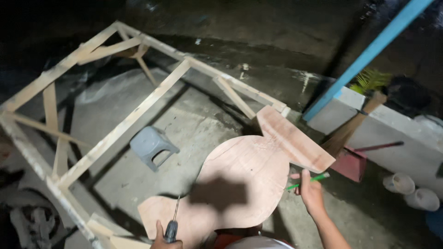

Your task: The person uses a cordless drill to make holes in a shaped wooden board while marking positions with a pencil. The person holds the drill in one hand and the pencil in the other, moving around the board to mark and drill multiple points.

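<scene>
Curvy-edged reddish plywood panel (240, 180) lies flat, long axis running near-left to far-right, from lobe by left hand up to straight-cut flap near broom.

Left hand (165, 240) at near edge, clenched round dark-handled screwdriver (172, 227), thin shaft pointing far, tip over panel's near-left lobe.

Right hand (310, 190) at panel's right edge, just below flap, grasping green pencil (308, 180), tip toward panel.

Right hand nearer far end; left hand nearer near lobe.

Pale timber frame (124, 124) stands left; grey plastic stool (151, 145) beneath it, well apart from both hands.
</scene>
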